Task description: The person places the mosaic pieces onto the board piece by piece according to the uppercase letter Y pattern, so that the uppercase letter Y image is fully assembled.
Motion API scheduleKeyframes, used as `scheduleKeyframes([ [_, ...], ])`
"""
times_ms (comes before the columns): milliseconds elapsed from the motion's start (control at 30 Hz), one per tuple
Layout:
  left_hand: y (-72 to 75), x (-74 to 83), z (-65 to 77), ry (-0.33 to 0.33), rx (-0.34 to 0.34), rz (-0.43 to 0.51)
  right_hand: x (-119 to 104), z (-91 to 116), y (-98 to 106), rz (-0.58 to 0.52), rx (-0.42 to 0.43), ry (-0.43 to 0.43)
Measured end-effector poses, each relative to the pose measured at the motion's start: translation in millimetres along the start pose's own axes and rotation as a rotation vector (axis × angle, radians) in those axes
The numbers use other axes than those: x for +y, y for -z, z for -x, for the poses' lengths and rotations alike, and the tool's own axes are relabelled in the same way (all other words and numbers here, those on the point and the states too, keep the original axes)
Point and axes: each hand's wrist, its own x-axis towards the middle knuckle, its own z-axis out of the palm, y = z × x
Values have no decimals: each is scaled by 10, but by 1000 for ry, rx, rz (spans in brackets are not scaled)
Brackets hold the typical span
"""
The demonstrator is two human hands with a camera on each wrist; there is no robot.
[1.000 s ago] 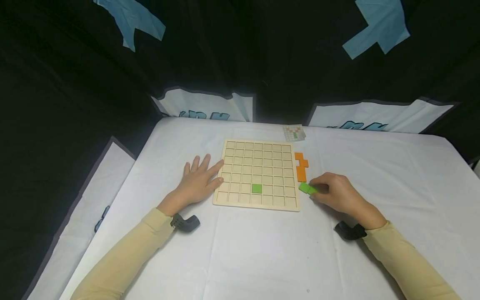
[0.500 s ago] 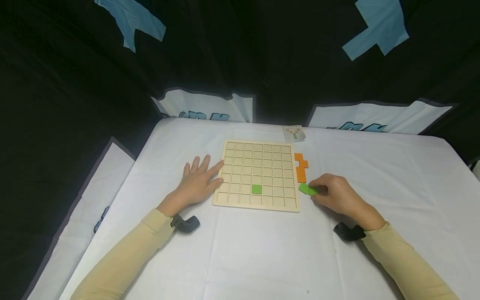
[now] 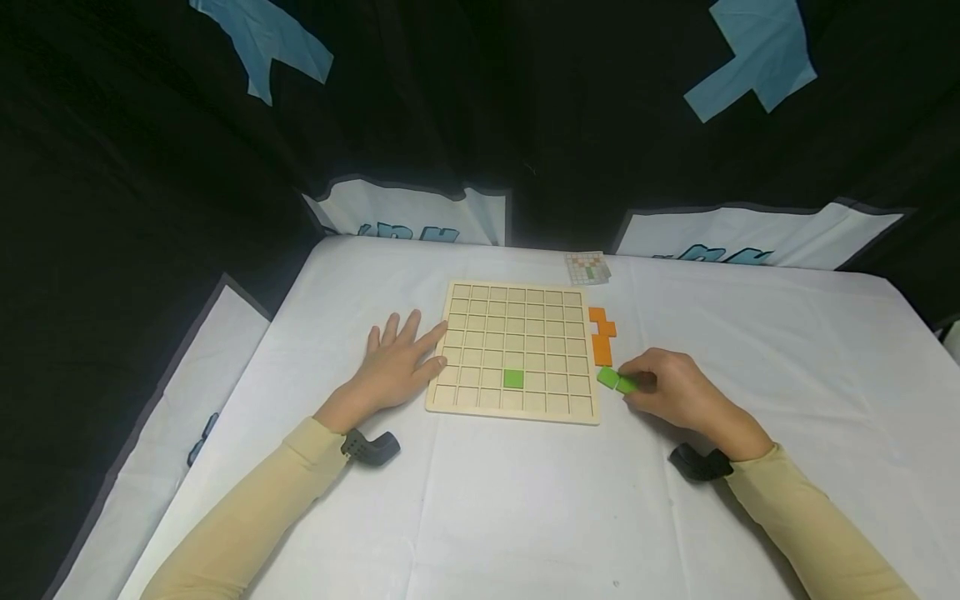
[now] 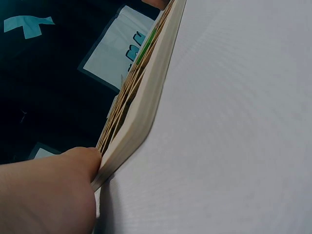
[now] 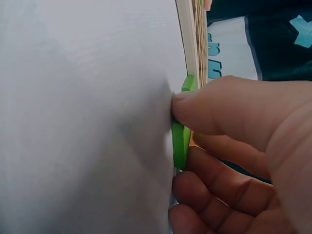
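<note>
A square wooden grid board (image 3: 517, 333) lies on the white table with one green tile (image 3: 513, 379) in a cell near its front edge. My left hand (image 3: 393, 367) lies with fingers spread at the board's left side; its thumb and index fingertip touch the rim, and the thumb (image 4: 80, 163) presses there in the left wrist view. Right of the board, my right hand (image 3: 671, 387) pinches a small green tile (image 5: 180, 144) between thumb and fingers, low at the tablecloth. Another green tile (image 3: 607, 377) lies beside it, toward the board. The fingers partly cover the held tile.
Orange pieces (image 3: 603, 348) lie along the board's right edge, just behind the green tiles. A small printed card (image 3: 588, 268) with a grid pattern sits behind the board's far right corner. Black cloth (image 3: 525, 125) hangs beyond the table's back edge.
Very little differs. My right hand has shifted slightly, and a thin gap now shows between the two green tiles beside it. My left hand stays in place on the board's edge.
</note>
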Motion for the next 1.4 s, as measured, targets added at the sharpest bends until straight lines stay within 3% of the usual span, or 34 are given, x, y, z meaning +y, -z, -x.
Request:
scheduleKeyframes([
  [1400, 7, 7, -6, 2, 1, -6, -12, -86, 56, 18, 31, 28],
])
